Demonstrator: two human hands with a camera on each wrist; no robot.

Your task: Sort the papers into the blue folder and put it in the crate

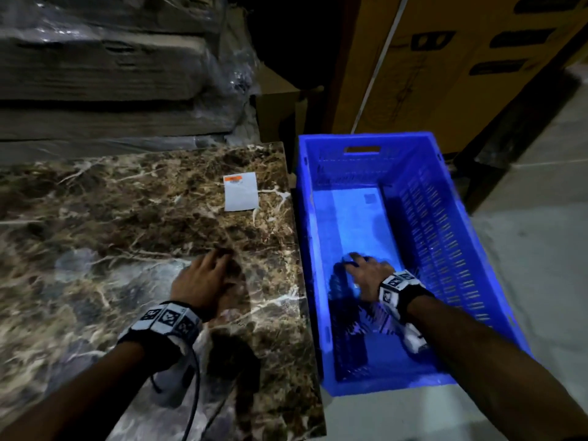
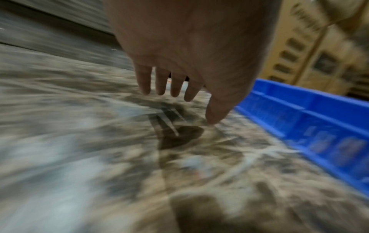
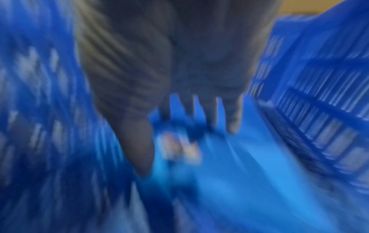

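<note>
Blue folder [image 1: 356, 218] lies flat on the floor of the blue crate [image 1: 445, 218], my right hand [image 1: 366, 275] inside over its near end.

R fingers spread, straight; contact w/ folder unclear, wrist view blurred. L hand [image 1: 203, 281] open, fingers straight, above marble table [image 1: 95, 218]. White card [image 1: 241, 191] sits near table's far right edge.

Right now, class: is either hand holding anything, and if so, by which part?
Left hand: nothing, fingers straight above the marble table. Right hand: inside the crate, over the blue folder; whether it grips the folder cannot be told.
</note>
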